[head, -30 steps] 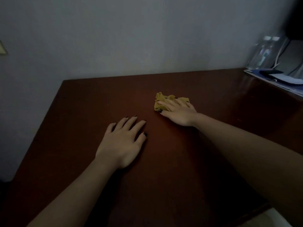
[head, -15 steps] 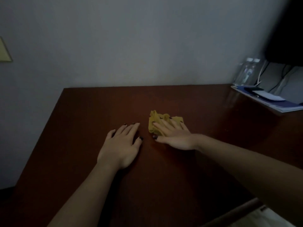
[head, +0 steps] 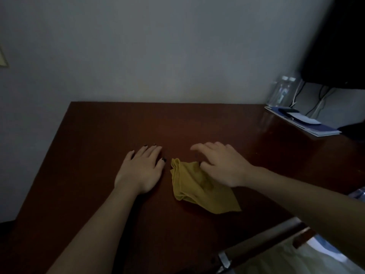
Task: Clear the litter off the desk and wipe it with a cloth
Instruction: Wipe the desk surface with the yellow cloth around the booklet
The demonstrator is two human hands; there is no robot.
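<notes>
A yellow cloth (head: 197, 186) lies crumpled on the dark brown desk (head: 98, 135), near its front edge. My left hand (head: 141, 171) rests flat on the desk just left of the cloth, fingers straight. My right hand (head: 221, 165) hovers over the cloth's far right part with fingers spread and loosely bent; it holds nothing, and whether the thumb touches the cloth is unclear.
At the back right lie blue papers with a dark object on top (head: 302, 120), clear bottles (head: 280, 93) and cables by the wall. A dark screen (head: 339, 46) hangs above. A chair rail (head: 256, 244) stands at the desk's front right edge.
My right hand drew the cloth toward me across the desk, then lifted off it. The cloth now lies spread out nearer the front edge. My left hand stayed flat.
</notes>
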